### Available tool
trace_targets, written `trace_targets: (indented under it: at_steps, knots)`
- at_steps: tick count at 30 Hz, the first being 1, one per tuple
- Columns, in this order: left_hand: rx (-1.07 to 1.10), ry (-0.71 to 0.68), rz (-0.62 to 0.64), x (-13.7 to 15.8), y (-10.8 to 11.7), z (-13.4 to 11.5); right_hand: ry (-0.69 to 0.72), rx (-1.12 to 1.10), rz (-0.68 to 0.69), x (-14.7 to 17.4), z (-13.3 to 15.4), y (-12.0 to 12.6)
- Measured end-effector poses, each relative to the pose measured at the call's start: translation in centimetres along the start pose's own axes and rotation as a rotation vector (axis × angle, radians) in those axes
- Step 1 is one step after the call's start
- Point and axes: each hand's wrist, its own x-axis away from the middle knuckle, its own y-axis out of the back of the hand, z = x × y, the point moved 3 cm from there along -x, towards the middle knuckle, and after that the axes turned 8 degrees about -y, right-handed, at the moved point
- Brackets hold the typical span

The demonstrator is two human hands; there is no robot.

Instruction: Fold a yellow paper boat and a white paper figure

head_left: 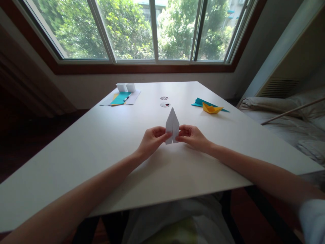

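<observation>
A folded white piece of paper [172, 123] stands upright between my hands, its pointed tip up and a crease or slit running down its middle. My left hand [154, 138] pinches its lower left edge, thumb on the near face. On the other side, my right hand [191, 136] pinches the lower right edge the same way. The paper's lower end splits into two flaps just over the white table [101, 162]. Fingers behind the paper are partly hidden.
At the back right lie a yellow paper boat [212, 108] and a teal folded paper [200, 101]. Two round stickers or discs [165, 104] lie mid-table. Back left are teal sheets [120, 98], a pen [127, 97] and white containers [130, 87]. A window stands beyond.
</observation>
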Motion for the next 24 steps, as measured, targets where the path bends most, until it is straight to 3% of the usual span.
trace_targets:
  at_steps: [11,24]
  knots:
    - [-0.038,-0.047,0.099,0.0,-0.2,-0.3,0.119,0.103,-0.068,0.4,0.8,0.0]
    - [-0.018,-0.109,0.017,0.0,-0.2,-1.0,0.151,0.063,-0.037,0.6,1.1,0.0]
